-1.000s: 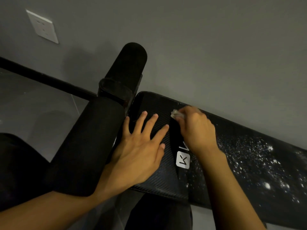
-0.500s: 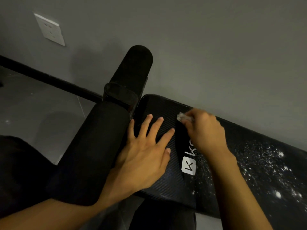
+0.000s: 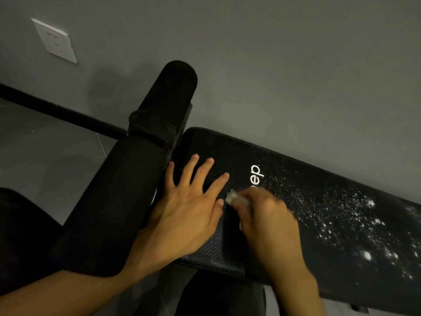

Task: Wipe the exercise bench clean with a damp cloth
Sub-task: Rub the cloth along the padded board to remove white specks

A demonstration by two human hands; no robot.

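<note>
Grey wall (image 3: pixel 296 65) behind. Right grip (image 3: pixel 266 220) clamped on cloth (image 3: pixel 232 197), left grip (image 3: pixel 186 215) flat, fingers apart; white specks (image 3: pixel 341 213) lie rightward along pad (image 3: pixel 216 151) length.

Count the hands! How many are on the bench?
2. The left hand lies flat on the bench; the right hand, just beside it, grips the cloth against it.

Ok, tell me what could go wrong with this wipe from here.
1. The cloth is a small wad in the right hand, while white specks cover a wide stretch of the bench pad; it may smear them rather than lift them.
2. The left hand lies flat on the pad right beside the cloth, so a stroke could bump it, and the patch under it may go unwiped.
</note>
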